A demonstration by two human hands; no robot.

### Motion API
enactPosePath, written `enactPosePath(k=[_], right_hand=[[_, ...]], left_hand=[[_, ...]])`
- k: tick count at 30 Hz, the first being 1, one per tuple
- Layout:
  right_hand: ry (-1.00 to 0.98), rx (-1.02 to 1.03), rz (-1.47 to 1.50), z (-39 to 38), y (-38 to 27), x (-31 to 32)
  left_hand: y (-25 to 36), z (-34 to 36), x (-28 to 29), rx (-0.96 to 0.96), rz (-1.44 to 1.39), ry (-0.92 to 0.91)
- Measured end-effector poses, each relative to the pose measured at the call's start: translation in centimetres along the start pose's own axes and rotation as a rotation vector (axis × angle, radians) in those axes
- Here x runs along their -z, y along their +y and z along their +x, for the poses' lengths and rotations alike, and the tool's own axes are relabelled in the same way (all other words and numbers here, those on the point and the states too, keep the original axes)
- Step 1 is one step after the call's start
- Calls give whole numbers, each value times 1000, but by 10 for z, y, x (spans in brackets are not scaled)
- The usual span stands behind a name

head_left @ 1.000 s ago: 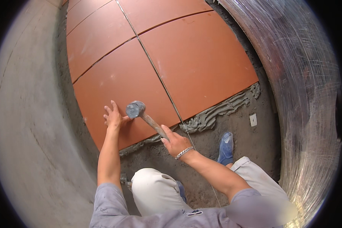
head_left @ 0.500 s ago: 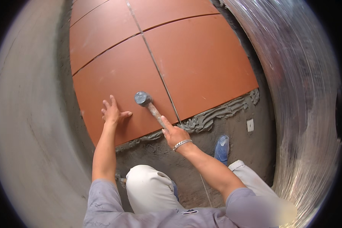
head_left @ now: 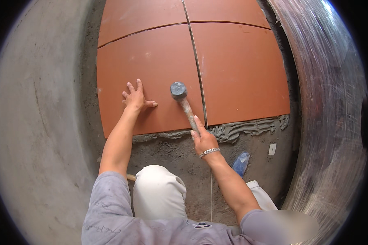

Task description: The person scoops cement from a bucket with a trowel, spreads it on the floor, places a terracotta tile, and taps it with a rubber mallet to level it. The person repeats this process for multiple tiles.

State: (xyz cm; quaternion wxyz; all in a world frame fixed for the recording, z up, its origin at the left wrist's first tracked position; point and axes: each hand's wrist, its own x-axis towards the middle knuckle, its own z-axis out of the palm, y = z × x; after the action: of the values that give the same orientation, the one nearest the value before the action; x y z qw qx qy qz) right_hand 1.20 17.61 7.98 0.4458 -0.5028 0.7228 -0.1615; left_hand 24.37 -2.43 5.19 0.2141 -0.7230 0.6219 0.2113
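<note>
My left hand (head_left: 135, 98) rests on the near-left reddish-orange tile (head_left: 159, 61) with its fingers spread. In my right hand (head_left: 204, 141) is the wooden handle of a rubber mallet (head_left: 178, 90), gripped near its lower end. The mallet's dark grey head is over the same tile, between my left hand and the seam; whether it touches the surface I cannot tell. A second tile (head_left: 241, 73) lies to the right across that seam, where a thin string (head_left: 211, 192) runs toward me.
Wet grey mortar (head_left: 249, 126) bulges along the tiles' near edge. A pale wall (head_left: 41, 102) curves up on the left, and a surface wrapped in shiny clear film (head_left: 327, 102) stands on the right. A small white piece (head_left: 272, 149) lies on the rough floor beside my blue-covered foot (head_left: 241, 163).
The view has turned a little, so the tiles sit straighter and further right in it. My left hand and the mallet keep about the same places over the near-left tile.
</note>
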Motion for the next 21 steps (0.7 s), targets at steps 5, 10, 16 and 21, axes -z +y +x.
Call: enactPosePath(k=[5,10,16,21], right_hand=[[305,68,245,18,9,37],[483,41,472,82,23,105],[452,-121,188,147,21,123],[338,-117,-130,158,27,106]], left_hand=[[1,0,1,-1,1,-8],[-1,0,-1,-14,1,7],[0,1,-1,-8,2,12],[-1,1,-1,-22,-17,22]])
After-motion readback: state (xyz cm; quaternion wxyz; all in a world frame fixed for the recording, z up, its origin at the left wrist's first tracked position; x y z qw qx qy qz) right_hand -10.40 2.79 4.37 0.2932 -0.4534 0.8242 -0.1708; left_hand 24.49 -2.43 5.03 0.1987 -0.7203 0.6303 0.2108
